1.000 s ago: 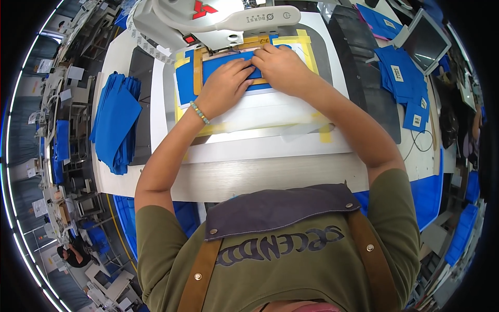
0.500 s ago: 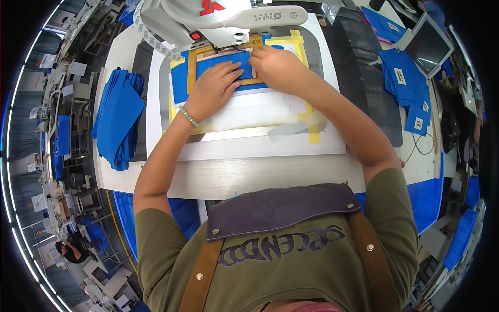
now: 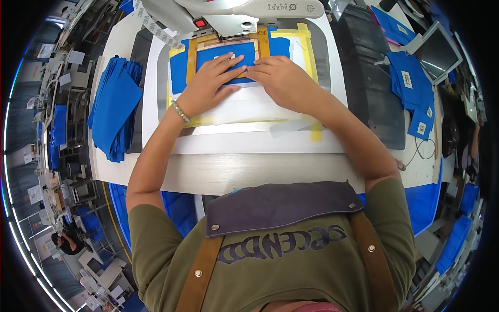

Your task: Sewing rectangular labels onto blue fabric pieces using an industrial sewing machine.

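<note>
A blue fabric piece (image 3: 178, 74) lies on the white work plate, under a yellow-brown rectangular frame (image 3: 191, 62). My left hand (image 3: 208, 88), with a beaded bracelet on the wrist, rests flat over the frame's near left part, fingers spread onto the blue fabric inside. A small white label shows partly by its fingertips. My right hand (image 3: 286, 83) lies at the frame's near right part, fingers stretched out and fingertips nearly meeting the left hand's. Neither hand shows anything held. Right behind the frame stands the sewing machine head (image 3: 221, 26).
A stack of blue fabric pieces (image 3: 115, 106) lies on the left of the table. More blue pieces with white labels (image 3: 410, 78) lie at the right, beside a monitor (image 3: 436, 52). Yellow tape (image 3: 310, 57) borders the plate. Blue bins (image 3: 423, 203) sit below the table edge.
My right hand has moved from the frame's right side down and left, toward my left hand. My left hand stays on the fabric, fingers shifted slightly. The head view has shifted a little.
</note>
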Motion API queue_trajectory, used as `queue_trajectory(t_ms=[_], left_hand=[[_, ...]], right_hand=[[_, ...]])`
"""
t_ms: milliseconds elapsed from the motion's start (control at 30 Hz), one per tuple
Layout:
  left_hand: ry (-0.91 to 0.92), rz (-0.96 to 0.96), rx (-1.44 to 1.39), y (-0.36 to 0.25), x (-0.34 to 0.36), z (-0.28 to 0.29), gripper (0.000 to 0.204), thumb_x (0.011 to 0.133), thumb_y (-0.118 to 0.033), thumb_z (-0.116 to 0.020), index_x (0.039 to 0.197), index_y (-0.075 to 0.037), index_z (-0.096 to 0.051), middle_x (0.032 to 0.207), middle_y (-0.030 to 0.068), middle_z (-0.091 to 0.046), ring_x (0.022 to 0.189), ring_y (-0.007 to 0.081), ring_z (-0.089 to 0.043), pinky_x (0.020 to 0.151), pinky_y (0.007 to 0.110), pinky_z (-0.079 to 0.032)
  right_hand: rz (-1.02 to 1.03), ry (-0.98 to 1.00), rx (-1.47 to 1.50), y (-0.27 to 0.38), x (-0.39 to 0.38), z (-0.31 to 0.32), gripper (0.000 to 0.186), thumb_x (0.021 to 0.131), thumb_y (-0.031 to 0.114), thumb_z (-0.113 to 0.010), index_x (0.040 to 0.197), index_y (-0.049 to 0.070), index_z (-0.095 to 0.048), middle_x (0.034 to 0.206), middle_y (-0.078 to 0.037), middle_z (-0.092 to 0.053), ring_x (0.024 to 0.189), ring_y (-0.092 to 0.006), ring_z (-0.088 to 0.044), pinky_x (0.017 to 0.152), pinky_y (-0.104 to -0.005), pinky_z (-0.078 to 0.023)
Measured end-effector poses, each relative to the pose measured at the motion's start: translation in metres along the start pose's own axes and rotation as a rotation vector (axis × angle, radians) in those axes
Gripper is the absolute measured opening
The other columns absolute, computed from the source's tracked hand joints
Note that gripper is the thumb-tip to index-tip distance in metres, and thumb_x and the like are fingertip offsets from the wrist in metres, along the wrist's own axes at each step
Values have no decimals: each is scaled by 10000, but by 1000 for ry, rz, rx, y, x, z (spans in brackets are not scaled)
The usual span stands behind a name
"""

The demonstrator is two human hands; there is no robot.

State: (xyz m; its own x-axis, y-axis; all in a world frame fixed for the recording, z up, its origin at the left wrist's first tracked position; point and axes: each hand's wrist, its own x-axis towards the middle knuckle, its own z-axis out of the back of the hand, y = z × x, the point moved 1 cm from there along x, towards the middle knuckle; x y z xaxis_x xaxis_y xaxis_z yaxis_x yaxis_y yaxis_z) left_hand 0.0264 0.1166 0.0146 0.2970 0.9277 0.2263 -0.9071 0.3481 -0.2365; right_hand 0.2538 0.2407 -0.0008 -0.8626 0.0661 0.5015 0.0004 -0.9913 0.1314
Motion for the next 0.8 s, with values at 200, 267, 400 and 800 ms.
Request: queue_trajectory(t_ms=[200,267,400,800], left_hand=[[17,-7,-44,5,1,1,490,997,-237,-698,1471,-127,-640,1603,79,-545,1540,332,-406,1260,475,-318],[8,-29,-50,6,2,2,496,999,-240,-696,1478,-129,-634,1603,78,-545,1542,332,-403,1262,476,-312],[42,-29,-63,7,2,2,491,1004,-247,-694,1477,-129,-635,1596,75,-553,1546,330,-394,1264,479,-310],[16,9,0,13,13,-1,475,1007,-277,-699,1455,-126,-653,1578,71,-570,1532,318,-411,1266,468,-316]], right_hand=[[-109,61,168,4,-1,12,352,884,42,-724,1235,22,-712,1222,-131,-728,1225,-299,-641,1052,-416,-493],[-116,81,205,4,-1,13,358,882,58,-743,1238,23,-715,1254,-130,-721,1246,-299,-627,1072,-422,-487],[-64,47,197,2,-4,8,358,894,61,-736,1249,18,-712,1304,-132,-710,1271,-305,-612,1097,-425,-479],[-193,-82,342,-25,-5,21,281,954,96,-695,1226,50,-749,1338,-91,-713,1321,-316,-586,1133,-440,-465]])
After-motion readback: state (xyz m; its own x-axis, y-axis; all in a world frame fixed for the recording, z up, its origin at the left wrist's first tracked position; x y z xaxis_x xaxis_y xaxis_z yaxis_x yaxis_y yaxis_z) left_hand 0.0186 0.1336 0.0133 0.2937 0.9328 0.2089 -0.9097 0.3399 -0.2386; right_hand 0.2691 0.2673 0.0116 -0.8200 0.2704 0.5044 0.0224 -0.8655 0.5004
